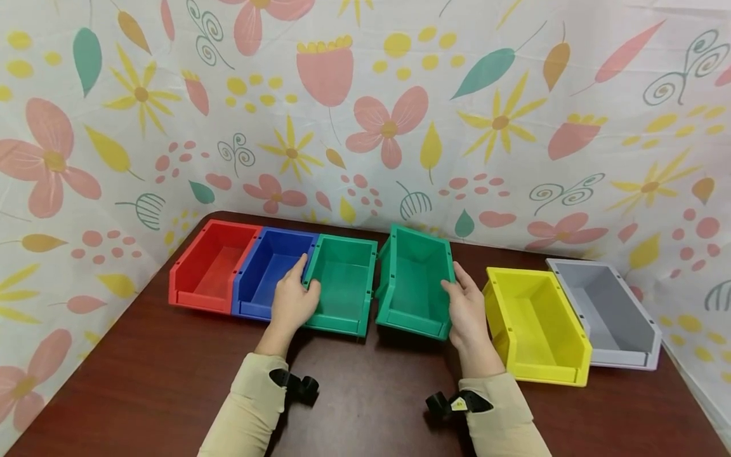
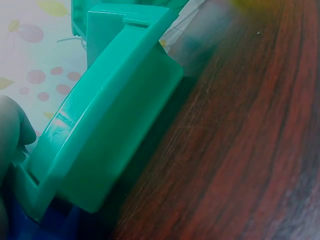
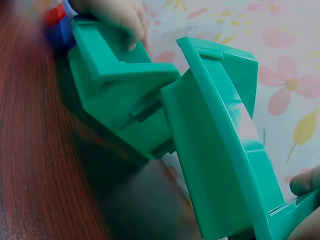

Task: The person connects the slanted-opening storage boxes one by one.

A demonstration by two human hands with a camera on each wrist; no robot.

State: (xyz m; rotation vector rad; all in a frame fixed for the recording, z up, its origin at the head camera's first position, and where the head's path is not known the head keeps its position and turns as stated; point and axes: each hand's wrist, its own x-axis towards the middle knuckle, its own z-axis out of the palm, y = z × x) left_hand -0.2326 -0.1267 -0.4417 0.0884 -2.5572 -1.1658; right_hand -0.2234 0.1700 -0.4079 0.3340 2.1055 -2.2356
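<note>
Now before a floral curtain (image 1: 388,57), a wood-grain table (image 1: 365,406) bears the central green storage bin (image 1: 342,295); left of it, a blue bin (image 1: 265,257) and a red bin (image 1: 217,270); right of it, a tilted second green bin (image 1: 415,289), then a yellow bin (image 1: 537,324) and a gray bin (image 1: 617,311). The left hand (image 1: 293,302) grips the central bin's left wall, the right hand (image 1: 468,310) the second green bin's right wall. Contact at that tilt could snag the side tab (image 3: 145,109).
</note>
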